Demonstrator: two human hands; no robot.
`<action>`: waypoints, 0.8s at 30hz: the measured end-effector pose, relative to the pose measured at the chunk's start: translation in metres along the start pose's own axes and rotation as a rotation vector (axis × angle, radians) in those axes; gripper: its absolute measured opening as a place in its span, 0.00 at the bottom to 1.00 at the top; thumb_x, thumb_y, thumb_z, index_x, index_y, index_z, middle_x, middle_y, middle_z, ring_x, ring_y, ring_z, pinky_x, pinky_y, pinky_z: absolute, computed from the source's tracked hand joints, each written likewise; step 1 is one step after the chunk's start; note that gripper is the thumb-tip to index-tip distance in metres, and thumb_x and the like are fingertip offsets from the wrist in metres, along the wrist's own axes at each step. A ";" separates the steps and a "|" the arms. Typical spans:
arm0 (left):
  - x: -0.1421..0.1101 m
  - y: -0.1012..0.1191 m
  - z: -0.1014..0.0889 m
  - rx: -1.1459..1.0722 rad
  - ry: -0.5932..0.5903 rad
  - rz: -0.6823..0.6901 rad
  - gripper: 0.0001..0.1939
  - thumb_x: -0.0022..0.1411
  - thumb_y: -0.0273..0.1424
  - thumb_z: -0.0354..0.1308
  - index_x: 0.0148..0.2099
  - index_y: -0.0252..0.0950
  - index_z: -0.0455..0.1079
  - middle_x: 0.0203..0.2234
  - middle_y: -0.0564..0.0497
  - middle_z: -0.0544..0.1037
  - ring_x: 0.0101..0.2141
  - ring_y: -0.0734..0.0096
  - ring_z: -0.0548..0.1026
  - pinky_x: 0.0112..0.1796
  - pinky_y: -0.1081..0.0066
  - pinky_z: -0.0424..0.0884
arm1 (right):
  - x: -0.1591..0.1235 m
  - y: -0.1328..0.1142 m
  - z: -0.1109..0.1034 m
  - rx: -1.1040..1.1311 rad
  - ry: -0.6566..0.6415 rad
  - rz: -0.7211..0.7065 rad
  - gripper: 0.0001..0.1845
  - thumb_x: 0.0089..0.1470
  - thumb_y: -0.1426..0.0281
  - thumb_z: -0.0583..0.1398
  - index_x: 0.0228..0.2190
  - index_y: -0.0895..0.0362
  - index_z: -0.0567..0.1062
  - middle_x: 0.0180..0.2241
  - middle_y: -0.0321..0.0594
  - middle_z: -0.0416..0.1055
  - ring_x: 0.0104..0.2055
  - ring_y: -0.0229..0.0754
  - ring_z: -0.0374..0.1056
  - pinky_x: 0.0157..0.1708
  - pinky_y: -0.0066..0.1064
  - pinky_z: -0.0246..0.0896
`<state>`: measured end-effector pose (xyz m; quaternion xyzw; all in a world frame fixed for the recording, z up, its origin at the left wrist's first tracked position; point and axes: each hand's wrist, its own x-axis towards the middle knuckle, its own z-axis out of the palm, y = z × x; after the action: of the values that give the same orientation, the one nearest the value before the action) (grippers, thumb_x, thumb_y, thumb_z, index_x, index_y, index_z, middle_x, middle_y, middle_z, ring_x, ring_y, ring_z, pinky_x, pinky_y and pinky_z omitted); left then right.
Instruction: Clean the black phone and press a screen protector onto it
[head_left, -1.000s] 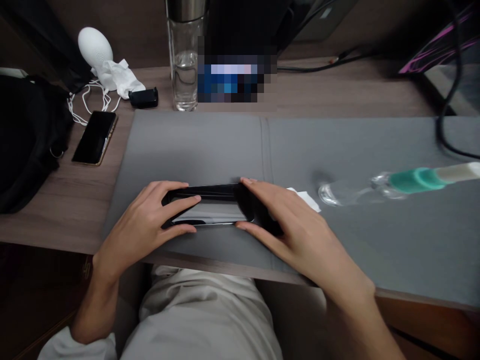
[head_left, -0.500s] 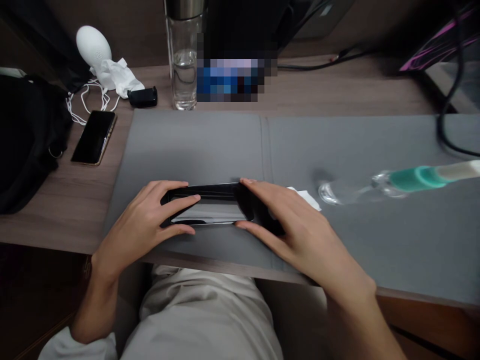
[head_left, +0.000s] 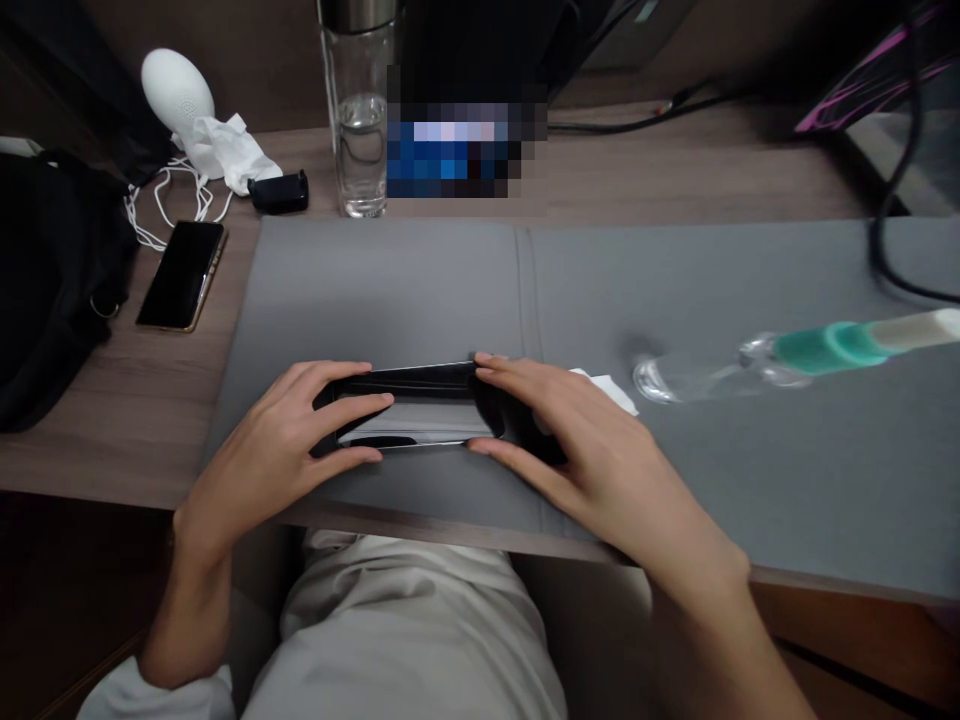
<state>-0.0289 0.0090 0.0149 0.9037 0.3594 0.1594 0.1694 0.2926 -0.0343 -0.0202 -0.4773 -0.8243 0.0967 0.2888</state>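
Between my two hands is a glossy black smartphone [head_left: 427,415], held lengthwise just over the grey desk mat [head_left: 375,290], its shiny face reflecting light. My left hand [head_left: 281,440] grips the left end, thumb at the near edge, one finger across the face and others at the far edge. On the other end, my right hand [head_left: 592,440] pinches the long edges between thumb and fingers and covers that end. A piece of white paper [head_left: 611,393] shows beyond my right hand. Further right is a clear bottle with a teal section [head_left: 825,350] and a pale top.
Another phone [head_left: 182,275] lies at left beside a black bag [head_left: 52,290]. Behind it are white cables, crumpled tissue [head_left: 232,155], a white rounded device [head_left: 176,90] and a small black object [head_left: 279,192]. A glass water bottle [head_left: 361,140] stands at the back. A black cable [head_left: 885,220] curves at right.
The view has shifted slightly, so everything sits a little further left. Both hands keep the same hold on the smartphone.
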 end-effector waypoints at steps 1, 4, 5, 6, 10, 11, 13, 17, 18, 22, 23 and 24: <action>0.000 0.000 0.000 -0.002 0.003 -0.002 0.22 0.77 0.43 0.63 0.68 0.44 0.75 0.67 0.43 0.74 0.65 0.56 0.72 0.64 0.55 0.73 | 0.000 0.000 0.000 0.000 -0.003 0.003 0.29 0.71 0.58 0.65 0.67 0.55 0.68 0.66 0.52 0.75 0.67 0.55 0.73 0.67 0.48 0.69; 0.000 0.000 0.000 -0.004 0.013 -0.001 0.22 0.77 0.43 0.63 0.67 0.43 0.76 0.66 0.43 0.75 0.65 0.55 0.73 0.64 0.54 0.73 | 0.000 0.001 -0.001 0.000 -0.005 0.003 0.27 0.72 0.58 0.65 0.65 0.55 0.69 0.67 0.52 0.74 0.68 0.56 0.73 0.67 0.50 0.70; 0.001 0.000 0.000 -0.005 0.014 0.003 0.22 0.77 0.43 0.63 0.67 0.43 0.76 0.66 0.43 0.75 0.64 0.55 0.73 0.64 0.54 0.73 | 0.000 0.001 -0.001 -0.001 -0.003 0.001 0.27 0.72 0.58 0.65 0.65 0.55 0.69 0.67 0.52 0.74 0.68 0.56 0.73 0.66 0.51 0.70; 0.001 0.000 0.000 -0.006 0.015 0.008 0.22 0.77 0.43 0.63 0.67 0.43 0.76 0.66 0.42 0.75 0.64 0.56 0.73 0.64 0.54 0.73 | 0.000 0.001 -0.001 -0.003 0.000 0.001 0.27 0.72 0.58 0.65 0.65 0.54 0.69 0.67 0.52 0.74 0.68 0.56 0.73 0.66 0.51 0.70; 0.001 0.000 -0.001 -0.006 0.023 0.017 0.21 0.77 0.42 0.63 0.67 0.42 0.76 0.65 0.42 0.75 0.64 0.56 0.73 0.64 0.54 0.74 | 0.000 0.001 -0.001 -0.038 0.035 -0.011 0.28 0.69 0.58 0.67 0.64 0.56 0.70 0.64 0.53 0.77 0.65 0.56 0.76 0.63 0.50 0.73; 0.001 0.000 -0.001 -0.006 0.024 0.017 0.21 0.77 0.42 0.63 0.67 0.42 0.76 0.65 0.42 0.75 0.64 0.56 0.73 0.64 0.55 0.74 | 0.000 0.001 -0.002 -0.058 0.052 -0.021 0.28 0.68 0.59 0.68 0.63 0.56 0.71 0.63 0.53 0.78 0.64 0.57 0.77 0.62 0.49 0.74; 0.001 -0.001 -0.001 -0.008 0.024 0.016 0.22 0.76 0.42 0.64 0.67 0.42 0.76 0.65 0.42 0.75 0.64 0.57 0.73 0.65 0.55 0.73 | 0.001 0.002 -0.002 -0.104 0.086 -0.053 0.27 0.66 0.59 0.70 0.60 0.57 0.73 0.60 0.54 0.80 0.62 0.57 0.78 0.61 0.48 0.75; 0.001 -0.002 0.000 -0.020 0.011 0.010 0.23 0.76 0.42 0.65 0.67 0.43 0.76 0.66 0.44 0.75 0.65 0.57 0.72 0.66 0.56 0.72 | 0.002 0.003 -0.004 -0.173 0.133 -0.123 0.24 0.64 0.60 0.72 0.55 0.59 0.75 0.54 0.53 0.83 0.57 0.57 0.82 0.54 0.45 0.77; 0.001 -0.002 0.000 -0.021 0.014 0.011 0.22 0.76 0.42 0.65 0.67 0.43 0.76 0.66 0.44 0.75 0.65 0.57 0.73 0.65 0.56 0.72 | 0.003 0.003 -0.005 -0.183 0.138 -0.135 0.24 0.64 0.61 0.72 0.54 0.59 0.76 0.54 0.53 0.84 0.56 0.57 0.82 0.52 0.44 0.77; 0.001 -0.002 0.000 -0.019 0.023 0.016 0.22 0.76 0.42 0.65 0.67 0.43 0.76 0.66 0.43 0.75 0.64 0.57 0.73 0.64 0.56 0.73 | 0.003 0.003 -0.006 -0.193 0.139 -0.148 0.23 0.64 0.61 0.72 0.55 0.58 0.76 0.53 0.51 0.85 0.55 0.55 0.83 0.49 0.43 0.77; 0.001 -0.002 0.000 -0.021 0.022 0.016 0.22 0.76 0.42 0.65 0.67 0.43 0.76 0.65 0.43 0.75 0.64 0.57 0.73 0.64 0.55 0.73 | 0.003 0.002 -0.006 -0.194 0.138 -0.150 0.23 0.64 0.62 0.72 0.55 0.58 0.76 0.53 0.51 0.85 0.54 0.55 0.83 0.49 0.43 0.77; 0.001 -0.002 0.000 -0.024 0.021 0.015 0.22 0.76 0.42 0.65 0.67 0.43 0.76 0.66 0.43 0.75 0.64 0.57 0.73 0.64 0.55 0.73 | 0.003 0.002 -0.006 -0.195 0.139 -0.152 0.23 0.64 0.62 0.72 0.55 0.58 0.76 0.53 0.51 0.85 0.54 0.55 0.83 0.48 0.43 0.77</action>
<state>-0.0293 0.0106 0.0143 0.9026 0.3525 0.1741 0.1752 0.2964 -0.0309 -0.0152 -0.4448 -0.8416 -0.0392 0.3040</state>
